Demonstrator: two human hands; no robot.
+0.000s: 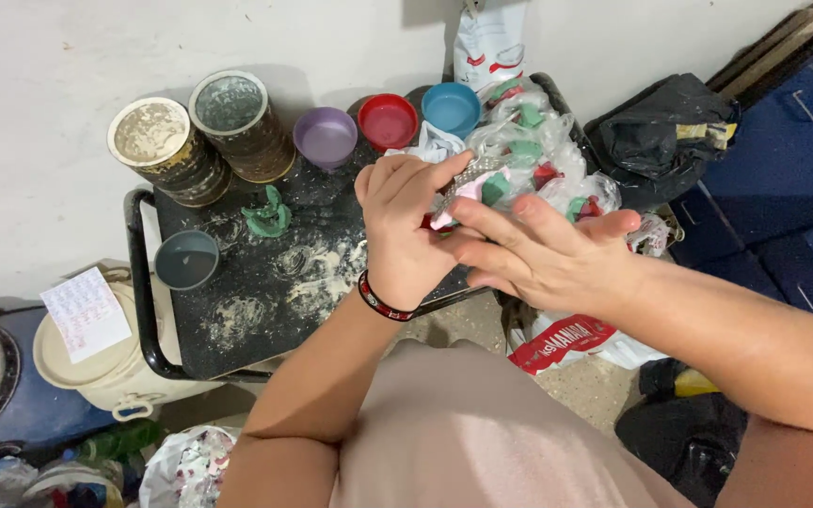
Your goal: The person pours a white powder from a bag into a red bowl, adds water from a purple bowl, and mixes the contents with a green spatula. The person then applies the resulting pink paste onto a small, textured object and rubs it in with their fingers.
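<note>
Looking down from the head camera, the left hand (405, 230) curls its fingers around a small pink-and-white piece (455, 199) above the right edge of the dusty black table (237, 320), gripping it from the left with knuckles up. The right hand (543, 252) lies just beside it, fingers straight and pressed together, tips touching the piece's lower right side — its long axis seems to run diagonally, though mostly hidden. Behind sit clear bags of coloured pieces (538, 155) and a red cup (388, 120).

Two tins (150, 134) (229, 103), four small cups (325, 134) (387, 120) (451, 106) (186, 259) (purple, red, blue, grey), two hands (405, 230) (543, 254).
</note>
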